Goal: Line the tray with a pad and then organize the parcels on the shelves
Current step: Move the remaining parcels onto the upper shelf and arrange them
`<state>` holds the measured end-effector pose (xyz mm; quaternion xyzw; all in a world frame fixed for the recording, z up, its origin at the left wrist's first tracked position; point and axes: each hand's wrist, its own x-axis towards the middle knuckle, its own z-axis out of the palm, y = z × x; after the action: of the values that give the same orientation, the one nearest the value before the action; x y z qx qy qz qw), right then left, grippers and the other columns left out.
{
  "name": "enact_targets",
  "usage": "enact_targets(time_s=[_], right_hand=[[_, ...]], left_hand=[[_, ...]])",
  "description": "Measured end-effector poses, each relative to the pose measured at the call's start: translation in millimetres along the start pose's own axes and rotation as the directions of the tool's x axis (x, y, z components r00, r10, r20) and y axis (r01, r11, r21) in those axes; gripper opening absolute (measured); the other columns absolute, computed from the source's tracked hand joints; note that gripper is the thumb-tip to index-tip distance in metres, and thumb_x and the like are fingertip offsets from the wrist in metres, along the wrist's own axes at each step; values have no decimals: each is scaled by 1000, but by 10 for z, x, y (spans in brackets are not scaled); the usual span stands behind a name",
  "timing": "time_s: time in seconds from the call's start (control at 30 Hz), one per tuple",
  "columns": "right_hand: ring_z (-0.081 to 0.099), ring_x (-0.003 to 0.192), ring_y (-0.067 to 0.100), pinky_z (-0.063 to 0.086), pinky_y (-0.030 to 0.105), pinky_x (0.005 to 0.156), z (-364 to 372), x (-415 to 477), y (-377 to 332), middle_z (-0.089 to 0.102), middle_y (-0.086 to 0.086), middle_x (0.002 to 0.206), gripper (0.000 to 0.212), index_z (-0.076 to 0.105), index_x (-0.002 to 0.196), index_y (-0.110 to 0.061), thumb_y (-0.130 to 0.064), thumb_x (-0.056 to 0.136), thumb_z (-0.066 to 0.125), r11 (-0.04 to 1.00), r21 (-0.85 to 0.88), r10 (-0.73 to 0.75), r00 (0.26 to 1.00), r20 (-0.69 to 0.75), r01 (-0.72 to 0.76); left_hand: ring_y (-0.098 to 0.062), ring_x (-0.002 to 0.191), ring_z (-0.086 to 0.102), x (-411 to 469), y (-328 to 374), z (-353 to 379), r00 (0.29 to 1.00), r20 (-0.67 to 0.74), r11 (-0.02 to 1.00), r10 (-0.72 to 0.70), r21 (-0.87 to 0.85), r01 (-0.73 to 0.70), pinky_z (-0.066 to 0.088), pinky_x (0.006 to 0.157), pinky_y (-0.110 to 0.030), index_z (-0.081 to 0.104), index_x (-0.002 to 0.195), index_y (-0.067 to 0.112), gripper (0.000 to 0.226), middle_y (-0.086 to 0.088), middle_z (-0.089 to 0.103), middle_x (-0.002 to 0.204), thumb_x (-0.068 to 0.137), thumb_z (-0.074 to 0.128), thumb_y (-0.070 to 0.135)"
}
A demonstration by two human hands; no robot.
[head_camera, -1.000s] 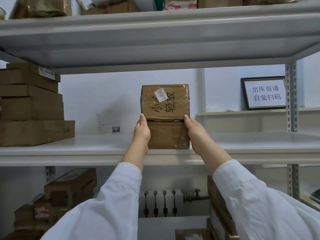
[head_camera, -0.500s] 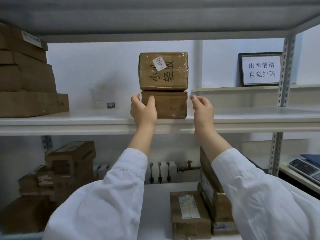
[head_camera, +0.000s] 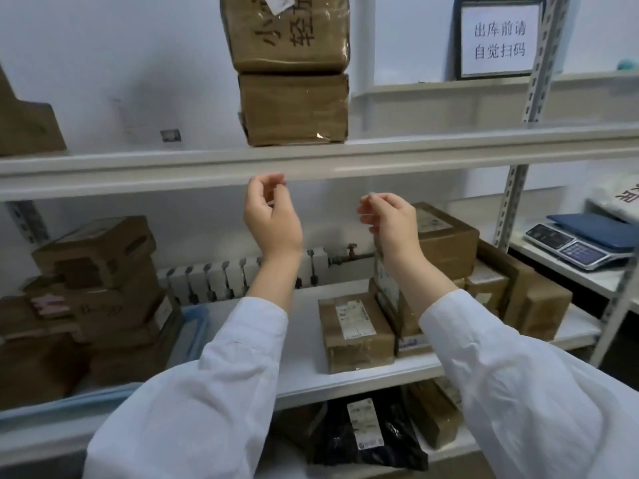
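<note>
Parcels stand two high on the upper shelf (head_camera: 138, 167). The top parcel (head_camera: 287, 32), marked with handwritten characters and a white sticker, sits squarely on the lower parcel (head_camera: 294, 108), which rests near the shelf's front edge. Just below that edge the left hand (head_camera: 273, 216) and right hand (head_camera: 394, 219) are raised side by side and apart. Both have fingers loosely curled and hold nothing, and neither touches the stack. The left hand's fingertips (head_camera: 273, 178) are level with the shelf lip. White sleeves (head_camera: 193, 409) cover both forearms.

On the middle shelf (head_camera: 304, 357), a blue tray (head_camera: 193, 333) at the left carries a pile of brown boxes (head_camera: 96, 271); whether a pad lies under them cannot be told. A labelled box (head_camera: 356, 333) lies flat between the forearms, and more boxes (head_camera: 446, 240) are stacked to its right, behind the right hand. A black bag (head_camera: 373, 433) lies on the shelf below. A radiator (head_camera: 221, 278) runs along the wall behind. A framed sign (head_camera: 499, 38) stands on a ledge at upper right, and a scale (head_camera: 581, 243) sits at far right.
</note>
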<state>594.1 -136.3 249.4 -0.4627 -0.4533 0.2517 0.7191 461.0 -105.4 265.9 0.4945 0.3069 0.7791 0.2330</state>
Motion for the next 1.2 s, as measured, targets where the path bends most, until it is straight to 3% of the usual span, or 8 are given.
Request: enact_targets(time_s=[0.33,0.47,0.53,0.6,0.73,0.9,1.03,1.2], right_hand=[[53,82,12,41,23,69,-117,46,667,58,-6,81,16,59,79,-22,-18,94,53,942,-190,291,955,58,-275],[50,104,18,42,33,90,-231,71,1084,56,-3,106,22,58,115,-18,-24,95,52,867,-280,446,893,63,-413],[50,115,23,43,38,99,-293,85,1288,53,6,123,39,47,132,-14,-25,95,51,785,-317,580,812,72,-532],[49,123,29,41,44,105,-323,99,1494,51,11,133,49,40,139,-11,-26,94,53,697,-340,687,724,62,-632],[45,128,31,36,44,108,-401,153,1973,47,11,141,66,39,141,-12,-40,86,61,526,-427,822,568,35,-736],[51,120,30,41,44,105,-482,117,2353,52,10,135,70,47,136,-13,-45,76,64,445,-436,878,477,39,-783],[54,116,30,45,46,101,-512,180,2644,53,11,132,66,50,134,-15,-41,75,63,442,-403,885,463,52,-801],[53,115,30,44,44,102,-533,243,2656,55,10,128,70,50,131,-14,-43,69,61,456,-373,875,483,24,-808]], left_hand=[[-7,65,51,-470,-533,138,973,17,973,-229,-12,230,43,59,-11,54,72,22,33,3,57,72,87,43,-5],[-7,72,52,-645,-921,212,898,-1,896,-441,62,440,44,65,-15,56,77,17,26,3,58,79,90,44,-1],[-14,86,52,-746,-1171,225,809,-11,795,-588,177,580,41,77,-24,59,99,12,15,-3,60,98,93,47,8],[-22,103,50,-833,-1461,208,655,-46,623,-755,263,737,38,85,-29,49,124,9,31,-7,53,116,94,48,16],[-36,121,48,-1058,-2001,127,317,-110,262,-942,348,900,43,99,-42,41,135,7,56,-10,49,134,87,56,31],[-33,124,47,-1314,-2460,29,160,-96,110,-982,394,912,40,104,-41,43,136,9,52,-10,49,137,91,50,34],[-29,117,52,-1361,-2351,63,127,-49,96,-991,404,910,39,106,-42,54,123,10,36,-10,59,123,95,44,30],[-31,116,53,-1343,-2430,20,222,-77,180,-972,363,914,43,103,-46,46,128,7,50,-10,57,127,87,59,32]])
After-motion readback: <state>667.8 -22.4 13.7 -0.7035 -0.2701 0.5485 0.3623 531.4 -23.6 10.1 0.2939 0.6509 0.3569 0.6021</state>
